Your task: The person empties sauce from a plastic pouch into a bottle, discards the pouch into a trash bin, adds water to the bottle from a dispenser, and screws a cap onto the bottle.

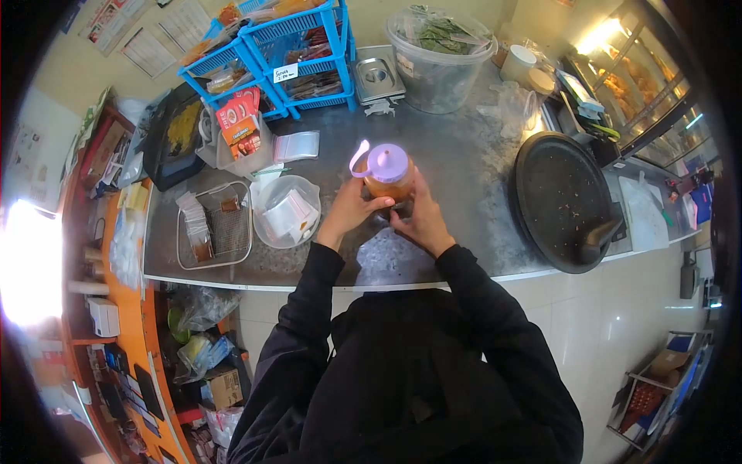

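A squeeze bottle [388, 172] with a purple lid and orange-brown contents stands between my hands over the metal counter [464, 155]. My left hand [356, 207] wraps round its left side, the thumb across the front. On the right side, my right hand [423, 216] has its fingers against the bottle. The purple cap strap loops out to the left of the lid. Left of my hands sits a round clear tub [313, 193] with small white packets. A clear plastic sheet [390, 259] lies on the counter just below the bottle.
A wire basket [249, 255] and a bin of red packets [232, 158] are at the left. Blue stacked racks [309, 62] and a large lidded bucket [440, 77] stand at the back. A round black stone slab [556, 201] with a pestle [599, 241] occupies the right.
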A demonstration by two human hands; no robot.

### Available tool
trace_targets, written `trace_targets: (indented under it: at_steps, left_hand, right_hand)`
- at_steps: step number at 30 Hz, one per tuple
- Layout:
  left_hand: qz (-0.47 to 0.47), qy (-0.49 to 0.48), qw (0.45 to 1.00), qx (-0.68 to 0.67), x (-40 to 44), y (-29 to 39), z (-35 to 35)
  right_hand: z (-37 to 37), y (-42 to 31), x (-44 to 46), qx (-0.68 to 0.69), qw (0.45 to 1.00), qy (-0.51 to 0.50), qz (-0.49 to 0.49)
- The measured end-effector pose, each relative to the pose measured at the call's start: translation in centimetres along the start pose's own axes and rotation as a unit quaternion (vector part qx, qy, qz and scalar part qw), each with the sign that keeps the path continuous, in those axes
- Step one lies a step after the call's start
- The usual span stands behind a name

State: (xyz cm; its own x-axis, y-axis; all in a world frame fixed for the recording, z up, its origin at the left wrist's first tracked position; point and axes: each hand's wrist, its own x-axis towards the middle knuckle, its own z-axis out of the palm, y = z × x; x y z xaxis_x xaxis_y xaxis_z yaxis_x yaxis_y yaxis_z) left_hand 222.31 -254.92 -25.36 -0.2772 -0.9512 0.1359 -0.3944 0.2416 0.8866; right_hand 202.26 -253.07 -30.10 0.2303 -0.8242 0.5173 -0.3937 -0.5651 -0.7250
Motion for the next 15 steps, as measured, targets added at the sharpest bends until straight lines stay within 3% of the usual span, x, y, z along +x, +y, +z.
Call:
trace_targets:
  at_steps: [9,15]
  left_hand:
    - [-0.036,0.01,0.999,-0.035,-0.1,0.6,0.2]
    - [-0.024,0.018,0.999,-0.016,-0.2,1.2,0.2]
  right_hand:
    - [0.4,-0.5,-0.3,0.002,0.999,0.011,0.052]
    - [-0.2,-1.4,0.3,-0.003,0.999,0.046,0.014]
